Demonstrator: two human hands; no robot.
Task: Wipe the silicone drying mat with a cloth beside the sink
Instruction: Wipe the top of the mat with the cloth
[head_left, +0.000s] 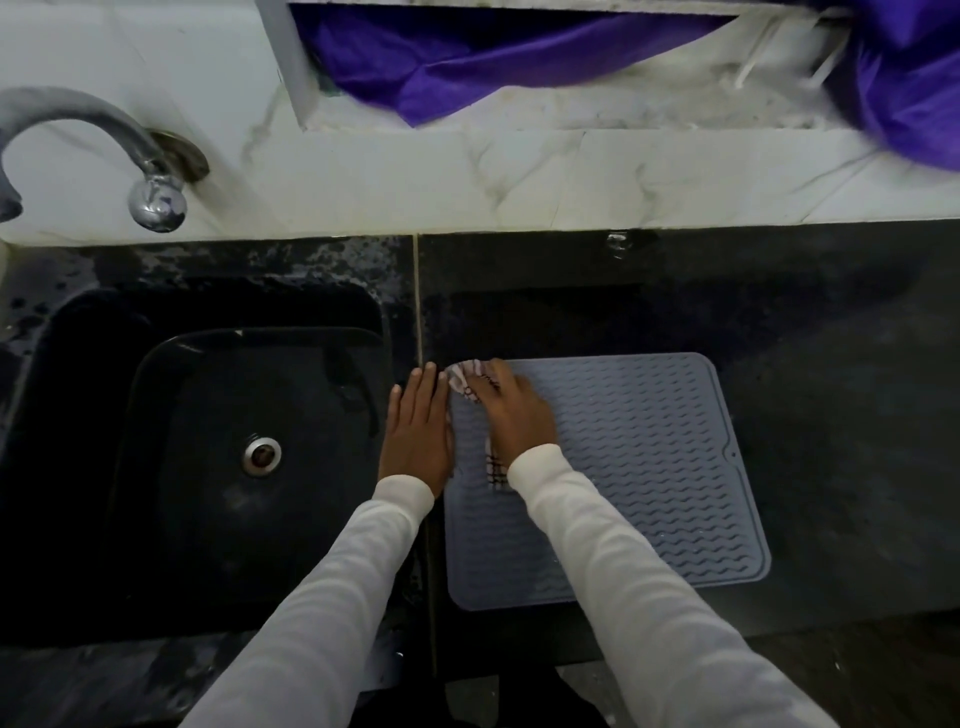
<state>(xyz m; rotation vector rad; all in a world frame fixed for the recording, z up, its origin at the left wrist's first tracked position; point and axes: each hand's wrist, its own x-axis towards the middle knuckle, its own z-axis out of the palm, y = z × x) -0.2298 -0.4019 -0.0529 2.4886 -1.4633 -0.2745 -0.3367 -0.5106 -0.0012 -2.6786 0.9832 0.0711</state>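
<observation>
Grey mat (639, 457) with wavy ridges; white cloth (470, 382) checked with dark lines; black tabletop (831, 364) and sink (208, 415); white sleeves (623, 561); purple fabric (467, 73); white marbled wall (519, 176).

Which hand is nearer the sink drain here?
Left. The left hand lies flat at the mat's left edge, beside the drain; the right hand presses the cloth farther right.

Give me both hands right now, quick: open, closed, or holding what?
Left hand: open, fingers straight, pressing flat on the left edge of the mat.
Right hand: closed on the cloth, pressing it onto the mat.
</observation>
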